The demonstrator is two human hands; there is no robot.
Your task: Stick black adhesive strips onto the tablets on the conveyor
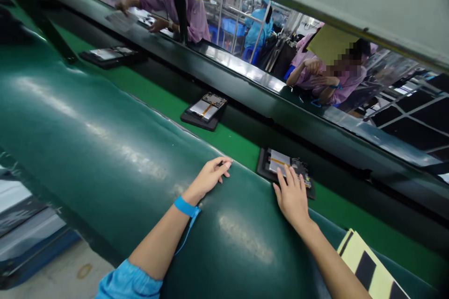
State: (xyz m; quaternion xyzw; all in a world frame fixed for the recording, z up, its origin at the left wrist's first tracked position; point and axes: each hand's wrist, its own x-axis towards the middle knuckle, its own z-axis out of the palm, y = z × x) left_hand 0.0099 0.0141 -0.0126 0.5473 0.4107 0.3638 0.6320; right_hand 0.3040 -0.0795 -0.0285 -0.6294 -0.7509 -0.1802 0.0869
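My right hand (pixel 292 195) reaches over the dark green bench edge with fingers stretched flat onto an opened tablet in a black tray (pixel 266 168) on the bright green conveyor belt (pixel 231 142). My left hand (pixel 211 175) rests on the bench edge (pixel 115 149), fingers loosely curled, with a small dark object I cannot make out at the fingertips. A blue strap (pixel 185 207) circles my left wrist.
Two more opened tablets in trays (pixel 205 111) (pixel 110 55) lie further along the belt. Across the line, persons in pink coats (pixel 182 4) (pixel 329 79) work behind a dark rail. A yellow-and-black striped marker (pixel 372 271) sits at the lower right.
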